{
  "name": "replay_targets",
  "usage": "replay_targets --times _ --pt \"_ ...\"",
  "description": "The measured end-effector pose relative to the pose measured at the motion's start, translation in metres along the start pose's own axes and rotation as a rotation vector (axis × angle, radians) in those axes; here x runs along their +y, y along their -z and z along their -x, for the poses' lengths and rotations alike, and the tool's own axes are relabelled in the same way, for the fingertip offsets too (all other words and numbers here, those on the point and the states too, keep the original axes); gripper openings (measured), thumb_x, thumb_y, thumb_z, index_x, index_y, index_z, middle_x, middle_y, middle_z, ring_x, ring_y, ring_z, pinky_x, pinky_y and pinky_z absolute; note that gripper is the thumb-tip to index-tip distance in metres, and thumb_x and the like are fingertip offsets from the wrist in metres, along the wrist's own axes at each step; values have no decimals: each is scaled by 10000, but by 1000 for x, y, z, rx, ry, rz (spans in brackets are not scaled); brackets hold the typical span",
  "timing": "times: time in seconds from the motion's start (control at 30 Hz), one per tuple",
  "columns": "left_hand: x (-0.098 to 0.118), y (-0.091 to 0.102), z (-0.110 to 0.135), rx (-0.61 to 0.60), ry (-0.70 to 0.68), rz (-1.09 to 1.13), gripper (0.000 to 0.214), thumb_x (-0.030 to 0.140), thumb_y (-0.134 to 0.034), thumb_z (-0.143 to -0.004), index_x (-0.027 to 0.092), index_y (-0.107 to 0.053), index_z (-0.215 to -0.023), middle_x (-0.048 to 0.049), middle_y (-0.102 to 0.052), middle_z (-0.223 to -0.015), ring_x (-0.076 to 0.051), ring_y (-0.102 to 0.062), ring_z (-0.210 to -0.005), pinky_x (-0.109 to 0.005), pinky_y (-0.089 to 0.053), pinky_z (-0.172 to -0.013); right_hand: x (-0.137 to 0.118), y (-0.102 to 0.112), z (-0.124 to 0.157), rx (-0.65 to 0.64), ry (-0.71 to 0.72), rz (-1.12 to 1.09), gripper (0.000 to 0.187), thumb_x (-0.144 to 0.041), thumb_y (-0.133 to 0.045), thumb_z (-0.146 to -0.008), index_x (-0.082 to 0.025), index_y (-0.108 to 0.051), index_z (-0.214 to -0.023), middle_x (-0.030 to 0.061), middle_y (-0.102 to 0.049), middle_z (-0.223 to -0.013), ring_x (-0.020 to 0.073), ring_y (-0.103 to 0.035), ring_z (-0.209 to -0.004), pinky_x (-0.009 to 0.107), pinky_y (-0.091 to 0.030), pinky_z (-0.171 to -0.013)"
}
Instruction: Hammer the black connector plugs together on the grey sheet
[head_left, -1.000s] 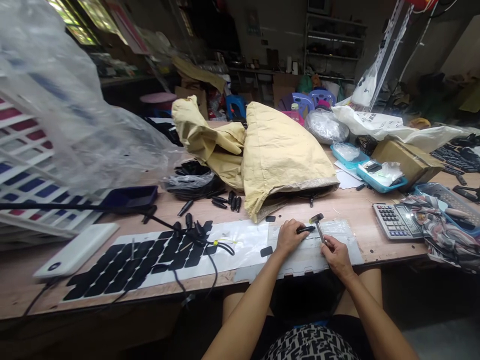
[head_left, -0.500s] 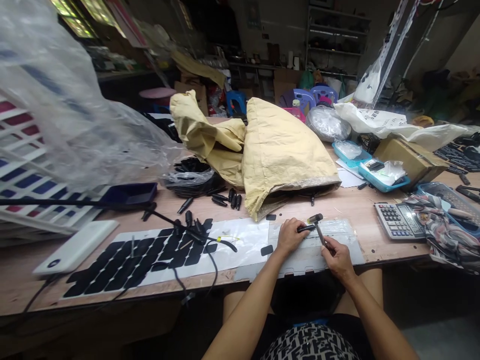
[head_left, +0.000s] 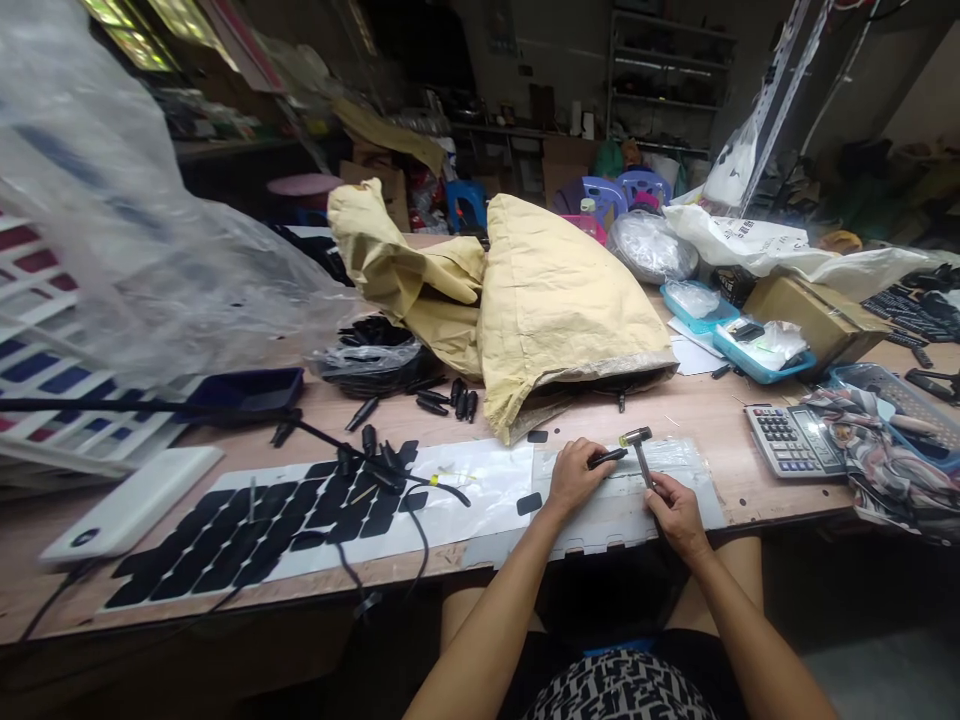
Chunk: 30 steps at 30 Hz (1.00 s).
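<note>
My left hand (head_left: 576,476) is closed on a small black tube-like part (head_left: 609,457), whose end points right over the clear work mat (head_left: 675,475). In my right hand (head_left: 676,512) is a small hammer (head_left: 639,450) with a metal handle and a two-faced head. The hammer head is just right of the black part's end and slightly above it; I cannot tell whether they touch. Left of my hands lies a white sheet with black rounded patches (head_left: 480,485). Several loose black parts (head_left: 461,398) rest behind it.
A large beige cloth sack (head_left: 570,300) stands behind my hands. To the right are a calculator (head_left: 795,440), patterned cloth (head_left: 885,470), blue trays (head_left: 765,350) and a cardboard box (head_left: 814,310). A black cable (head_left: 330,437) crosses the left side, near a white basket (head_left: 45,300).
The hammer head has turned from tilted to nearly level beside the black part. The black part's tip has shifted slightly. The whole view has moved a little.
</note>
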<state>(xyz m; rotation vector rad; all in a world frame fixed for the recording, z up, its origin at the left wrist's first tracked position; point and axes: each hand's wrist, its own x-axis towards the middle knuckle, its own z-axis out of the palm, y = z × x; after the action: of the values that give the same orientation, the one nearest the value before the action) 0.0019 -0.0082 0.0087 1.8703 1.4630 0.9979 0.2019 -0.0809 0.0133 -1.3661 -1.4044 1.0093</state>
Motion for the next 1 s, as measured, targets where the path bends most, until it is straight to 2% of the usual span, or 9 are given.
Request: replay_targets --times 0.13,0.3,0.43,0.53,0.63,0.73,0.87,0.93,1.0 --pt "16 8 50 -25 -35 247 201 378 -597 -875 199 -640 -957 -21 -660 -866 -163 -587 -753 -278 -462 -694 -1 2 0 34 -9 -39 391 -379 -593 -852 -106 -689 -1115 -16 -597 -602 150 -554 -563 262 -468 -578" --pt "25 -7 140 -398 -195 248 224 396 -607 -873 220 -670 -997 -28 -707 -860 -172 -644 -772 -269 -481 -752 2 2 0 13 -1 -22 362 -350 -600 -856 -105 -679 -1110 -17 -593 -613 144 -552 -577 257 -461 -593" --pt "-1 -38 167 -561 94 49 292 429 -549 -888 231 -680 -1058 -37 -722 -859 -202 -670 -782 -288 -501 -764 1 1 0 10 9 5 357 -347 -600 -852 -108 -679 -1105 -21 -591 -604 147 -560 -567 257 -468 -588" --pt "-24 -55 163 -635 316 -65 371 428 -502 -900 229 -656 -1171 -86 -713 -1097 -285 -624 -1127 -369 -466 -971 0 1 1 18 13 15 355 -344 -597 -846 -118 -684 -1107 -18 -604 -608 158 -590 -578 261 -486 -594" --pt "-26 -53 155 -719 374 -136 405 384 -550 -864 243 -635 -1233 -86 -692 -1162 -315 -529 -1270 -419 -402 -1058 0 1 2 23 20 23 355 -329 -603 -843 -122 -684 -1120 -14 -619 -620 162 -605 -586 262 -493 -593" --pt "-2 -30 140 -845 247 -81 407 334 -630 -789 229 -673 -1180 -76 -729 -1000 -299 -649 -1036 -390 -485 -910 -1 0 2 37 18 16 345 -326 -607 -842 -118 -686 -1107 -19 -608 -606 160 -602 -580 260 -491 -587" --pt "37 14 90 -1062 176 373 347 455 -618 -818 192 -706 -1027 -33 -715 -783 -160 -617 -625 -245 -467 -580 -1 -2 3 90 6 -27 360 -336 -610 -842 -100 -674 -1107 -14 -611 -612 151 -585 -572 254 -485 -575" --pt "44 24 51 -962 228 525 368 498 -594 -830 173 -687 -977 -27 -698 -751 -122 -553 -528 -227 -431 -517 0 -4 3 121 5 -41 370 -341 -608 -849 -98 -667 -1121 -10 -617 -620 144 -569 -562 248 -475 -555" --pt "43 22 7 -648 271 506 334 477 -576 -829 162 -673 -885 -26 -678 -712 -114 -524 -502 -232 -416 -515 2 -5 4 145 10 -40 371 -342 -599 -858 -98 -666 -1129 -8 -617 -617 143 -563 -559 246 -471 -547"
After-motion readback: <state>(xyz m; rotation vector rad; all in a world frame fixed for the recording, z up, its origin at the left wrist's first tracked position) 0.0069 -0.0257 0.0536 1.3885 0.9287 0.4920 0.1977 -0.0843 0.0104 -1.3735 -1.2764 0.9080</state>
